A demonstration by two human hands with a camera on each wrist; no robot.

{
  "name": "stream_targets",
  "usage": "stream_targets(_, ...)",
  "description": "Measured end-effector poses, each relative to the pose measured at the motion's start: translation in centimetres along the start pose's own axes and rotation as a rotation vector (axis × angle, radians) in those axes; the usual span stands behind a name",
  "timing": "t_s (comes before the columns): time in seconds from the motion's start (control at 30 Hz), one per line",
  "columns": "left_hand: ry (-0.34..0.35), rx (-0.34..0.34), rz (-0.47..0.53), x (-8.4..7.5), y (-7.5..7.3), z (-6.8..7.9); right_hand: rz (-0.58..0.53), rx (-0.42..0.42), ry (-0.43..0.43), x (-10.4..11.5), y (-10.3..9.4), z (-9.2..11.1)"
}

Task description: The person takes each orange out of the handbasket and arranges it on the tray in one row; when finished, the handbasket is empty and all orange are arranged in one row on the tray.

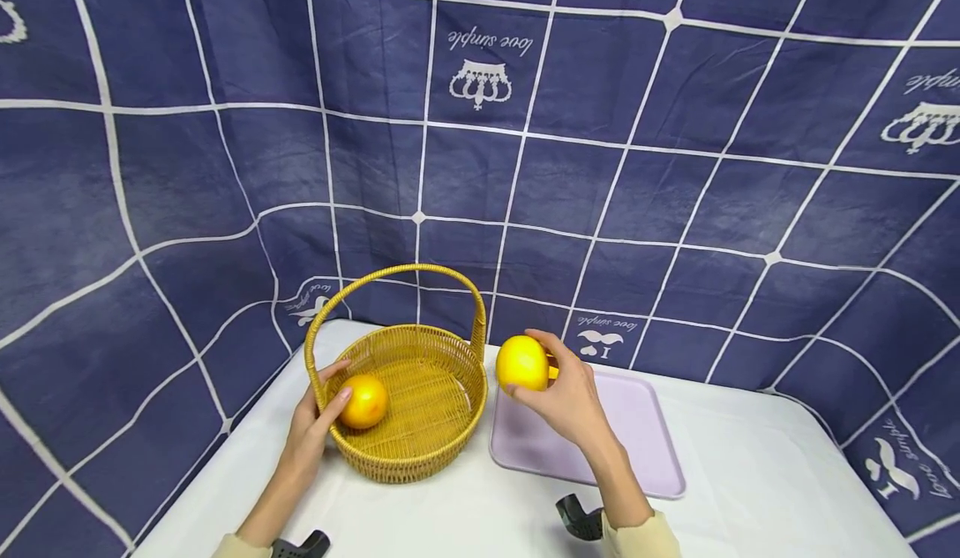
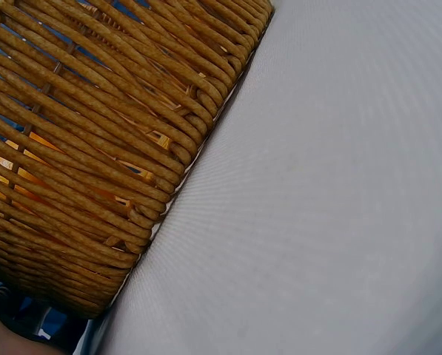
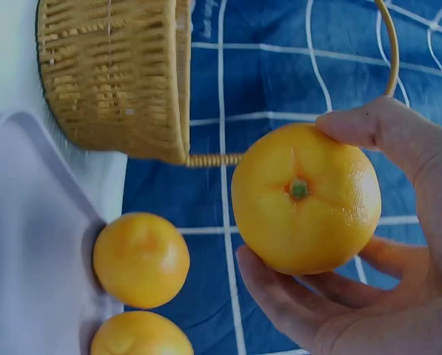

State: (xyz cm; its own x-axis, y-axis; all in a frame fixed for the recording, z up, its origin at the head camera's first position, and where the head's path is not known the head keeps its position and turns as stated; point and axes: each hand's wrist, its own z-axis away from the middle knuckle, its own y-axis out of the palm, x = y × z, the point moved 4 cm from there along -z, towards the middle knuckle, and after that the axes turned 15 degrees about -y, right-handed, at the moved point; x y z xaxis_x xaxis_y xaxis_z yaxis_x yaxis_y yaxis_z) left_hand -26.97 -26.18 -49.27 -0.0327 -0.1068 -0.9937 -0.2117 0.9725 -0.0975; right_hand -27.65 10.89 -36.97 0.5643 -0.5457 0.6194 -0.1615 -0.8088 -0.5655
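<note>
My left hand (image 1: 311,424) grips the left rim of a yellow-brown wicker basket (image 1: 420,462), beside the foot of its tall arched handle. An orange (image 1: 364,401) lies inside the basket, close to the left thumb tip. The left wrist view shows the basket's woven outer wall (image 2: 95,148) close up. My right hand (image 1: 573,391) holds another orange (image 3: 306,198) between thumb and fingers, raised over the far left part of a pale purple tray (image 1: 637,424). Two more oranges, a nearer one (image 3: 141,260) and one cut off by the frame (image 3: 141,336), sit on the tray, mostly hidden by the right hand in the head view.
Basket and tray stand side by side on a white-covered table (image 1: 750,458), the basket to the left. A dark blue cloth with white grid lines (image 1: 570,191) hangs behind the table and along its sides.
</note>
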Motion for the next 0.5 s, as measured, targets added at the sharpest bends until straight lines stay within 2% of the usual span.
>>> stream_targets(0.27,0.035,0.001,-0.005,-0.1,-0.3,-0.3,0.013,-0.079,0.047,-1.2,0.0,-0.3)
stream_targets(0.5,0.007,0.001,-0.003,0.6,0.2,-0.4,0.074,-0.13,0.089,-3.4,-2.0,0.2)
